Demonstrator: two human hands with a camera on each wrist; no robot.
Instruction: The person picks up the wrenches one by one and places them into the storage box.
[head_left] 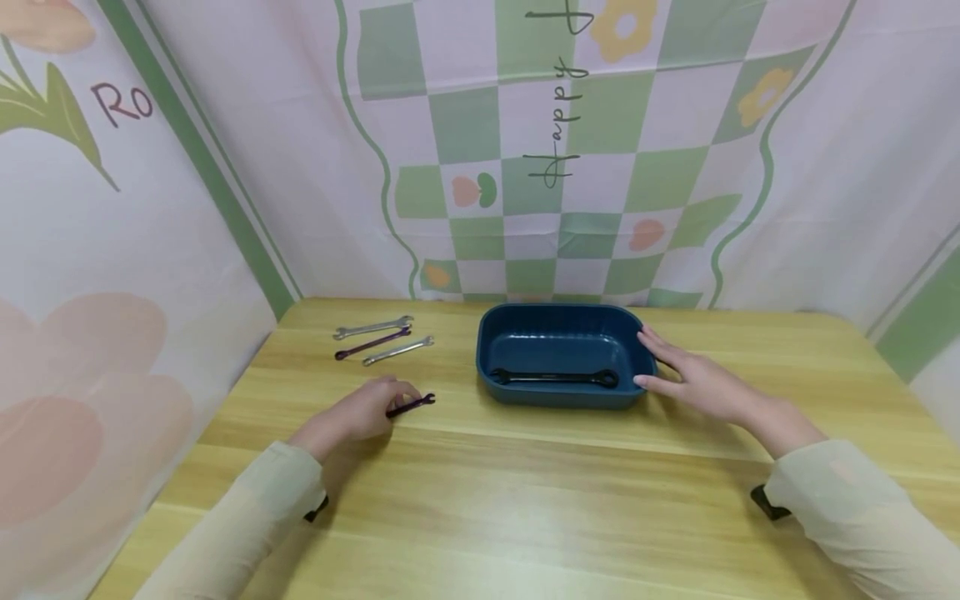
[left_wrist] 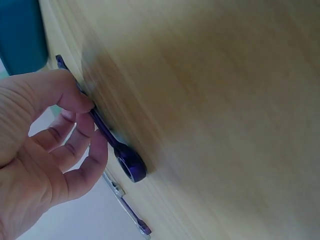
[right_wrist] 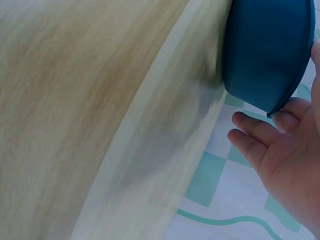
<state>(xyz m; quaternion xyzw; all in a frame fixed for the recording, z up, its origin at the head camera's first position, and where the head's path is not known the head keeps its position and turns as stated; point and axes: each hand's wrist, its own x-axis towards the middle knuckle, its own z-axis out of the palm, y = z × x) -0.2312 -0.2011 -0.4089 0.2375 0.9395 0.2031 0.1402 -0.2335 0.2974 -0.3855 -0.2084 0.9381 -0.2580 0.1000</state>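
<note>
Left-centre: left hand (head_left: 369,408) pinches purple wrench (head_left: 412,406); right hand (head_left: 701,386), fingers extended, touches bin (head_left: 558,398). Best carried level, mid-shank.

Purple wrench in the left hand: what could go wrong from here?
The left hand pinches the purple wrench partway along its shaft, so it might twist or slip.

The right hand touches the right end of the blue bin; a stray push could shift it.

If set in the bin, the wrench could knock the black wrench lying there.
</note>
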